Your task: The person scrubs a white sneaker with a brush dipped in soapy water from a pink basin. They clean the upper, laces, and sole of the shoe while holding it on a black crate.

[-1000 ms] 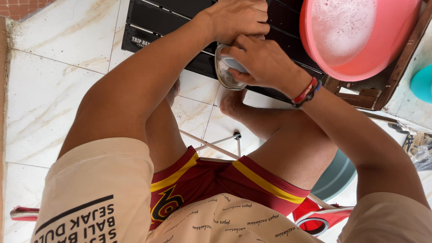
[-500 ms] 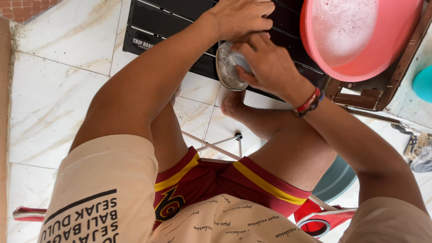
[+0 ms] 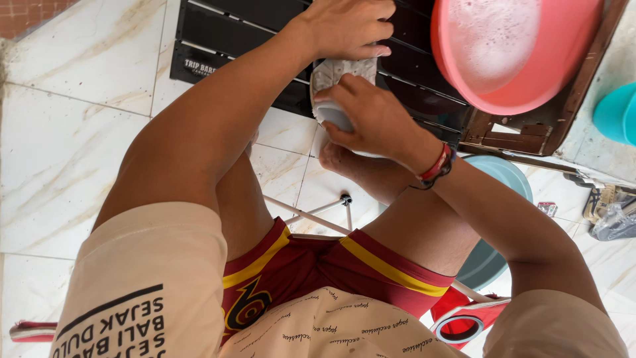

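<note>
Left hand (image 3: pixel 348 28) curled over top of a round white patterned dish (image 3: pixel 341 86), right hand (image 3: pixel 371 116) gripping its lower side (fingers wrapped), above black slatted table (image 3: pixel 232 33), beside pink soapy plastic basin (image 3: pixel 523 53).

A home washing spot: marble-look floor tiles (image 3: pixel 59 166), pink basin (image 3: pixel 523 59) of suds

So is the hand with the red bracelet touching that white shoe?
Touching. The head view shows the right hand, the one with the bracelet, pressed onto the white shoe, its fingers lying on it, while the left hand grips it from above.
</note>
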